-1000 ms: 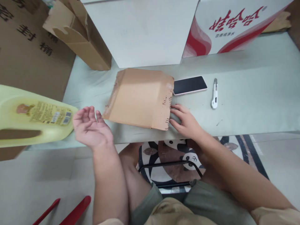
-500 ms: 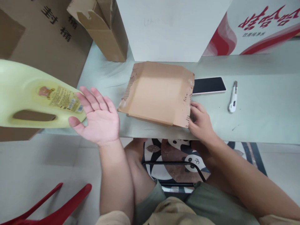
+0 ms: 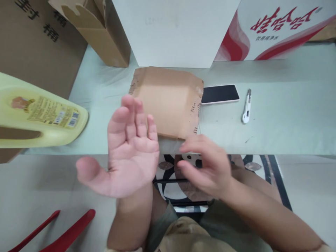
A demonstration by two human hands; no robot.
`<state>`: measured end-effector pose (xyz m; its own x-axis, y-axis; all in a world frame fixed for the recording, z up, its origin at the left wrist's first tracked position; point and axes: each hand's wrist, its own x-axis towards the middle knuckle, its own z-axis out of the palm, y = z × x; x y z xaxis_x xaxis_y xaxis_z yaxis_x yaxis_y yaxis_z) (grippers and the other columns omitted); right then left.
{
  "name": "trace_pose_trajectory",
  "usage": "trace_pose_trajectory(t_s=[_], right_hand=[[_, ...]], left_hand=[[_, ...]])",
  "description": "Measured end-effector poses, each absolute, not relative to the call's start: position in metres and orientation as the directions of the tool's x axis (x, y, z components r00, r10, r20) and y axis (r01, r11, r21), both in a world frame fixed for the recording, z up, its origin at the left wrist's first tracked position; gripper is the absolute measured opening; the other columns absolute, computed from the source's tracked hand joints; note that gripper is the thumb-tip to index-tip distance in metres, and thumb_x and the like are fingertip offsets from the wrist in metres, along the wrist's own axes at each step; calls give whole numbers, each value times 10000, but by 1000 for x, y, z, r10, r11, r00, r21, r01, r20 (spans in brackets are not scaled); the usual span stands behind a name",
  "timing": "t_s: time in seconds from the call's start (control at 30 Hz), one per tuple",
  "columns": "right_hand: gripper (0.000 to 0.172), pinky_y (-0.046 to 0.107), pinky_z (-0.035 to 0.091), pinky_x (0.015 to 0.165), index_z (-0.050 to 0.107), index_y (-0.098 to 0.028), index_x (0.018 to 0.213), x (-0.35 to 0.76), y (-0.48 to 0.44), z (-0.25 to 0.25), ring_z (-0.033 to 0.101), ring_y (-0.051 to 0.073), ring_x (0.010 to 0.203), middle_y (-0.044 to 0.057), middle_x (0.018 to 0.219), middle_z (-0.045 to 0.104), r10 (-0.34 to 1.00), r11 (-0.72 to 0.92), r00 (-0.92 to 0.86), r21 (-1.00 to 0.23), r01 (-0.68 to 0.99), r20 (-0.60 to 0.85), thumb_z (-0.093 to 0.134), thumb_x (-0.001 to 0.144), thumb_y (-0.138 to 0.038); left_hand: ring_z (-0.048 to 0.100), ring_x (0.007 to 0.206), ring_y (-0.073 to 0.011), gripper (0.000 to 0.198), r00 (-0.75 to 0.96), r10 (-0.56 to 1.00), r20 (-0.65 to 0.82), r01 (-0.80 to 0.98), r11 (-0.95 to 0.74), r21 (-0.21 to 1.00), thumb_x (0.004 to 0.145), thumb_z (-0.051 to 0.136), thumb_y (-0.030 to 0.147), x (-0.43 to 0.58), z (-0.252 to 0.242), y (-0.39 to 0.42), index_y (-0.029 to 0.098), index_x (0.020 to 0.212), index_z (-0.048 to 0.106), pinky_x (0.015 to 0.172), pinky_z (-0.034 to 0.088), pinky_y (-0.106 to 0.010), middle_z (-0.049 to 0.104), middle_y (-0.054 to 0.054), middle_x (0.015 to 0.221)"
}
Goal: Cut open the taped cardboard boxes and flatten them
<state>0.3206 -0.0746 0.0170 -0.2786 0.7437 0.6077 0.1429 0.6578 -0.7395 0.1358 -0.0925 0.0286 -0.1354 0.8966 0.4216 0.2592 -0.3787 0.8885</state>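
Note:
My left hand is raised palm up with its fingers stretched and thumb out, holding nothing; it covers the lower left of a piece of brown cardboard. The cardboard lies on the table with ragged side edges and dark handwriting along its right side. My right hand hovers before the table's front edge, apart from the cardboard, slightly blurred, its fingers bent and spaced from the thumb with nothing between them. A phone with a dark screen lies partly under the cardboard's right edge. Further right rests a white utility knife.
A yellow jug with a handle is at the left. Behind stand a large brown carton, an open small carton, a white box and a red-and-white box. Red chair parts show below left.
My right hand has let go of the cardboard's right edge and drawn back toward me. My left hand has moved right and nearer the camera. The view has shifted slightly right.

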Motion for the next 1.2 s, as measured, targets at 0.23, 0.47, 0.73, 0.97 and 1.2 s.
trace_pose_trajectory(t_s=[0.23,0.47,0.73,0.97,1.2], right_hand=[[124,233,616,794,701,-164,1059,309,-80,5,726,129,840,73,948,775,760,613,-341,-785,92,554,704,957,-235],[76,208,635,786,740,-165,997,320,-75,6,748,121,832,72,926,778,768,611,-323,-785,105,554,713,960,-225],[103,206,619,746,708,-178,923,321,-74,2,718,109,778,38,841,753,752,631,-343,-766,126,563,644,1003,-191],[211,222,553,633,651,-191,858,344,-61,11,658,103,692,17,749,698,784,605,-272,-786,129,558,526,1023,-150],[76,224,543,576,776,-231,939,370,-47,-4,707,106,659,-9,769,762,917,397,-29,-898,190,399,707,955,-202]], left_hand=[[176,1669,-290,657,-341,890,303,-218,-389,895,907,356,810,180,31,-86,398,1298,687,1356,292,-480,496,70,1631],[165,1672,-268,574,-349,897,270,-346,-391,853,922,444,742,192,34,-80,367,1248,732,1352,306,-428,530,72,1602],[242,1653,-254,517,-321,910,261,-316,-363,877,943,461,723,192,34,-83,405,1230,751,1330,361,-429,561,118,1575],[268,1638,-165,444,-502,811,299,-197,-444,874,915,492,714,165,39,-80,454,1087,809,1305,369,-304,654,200,1432],[378,1579,-164,549,-735,612,292,-103,-526,844,914,358,716,124,23,-72,338,1020,741,1204,436,-287,672,68,1353]])
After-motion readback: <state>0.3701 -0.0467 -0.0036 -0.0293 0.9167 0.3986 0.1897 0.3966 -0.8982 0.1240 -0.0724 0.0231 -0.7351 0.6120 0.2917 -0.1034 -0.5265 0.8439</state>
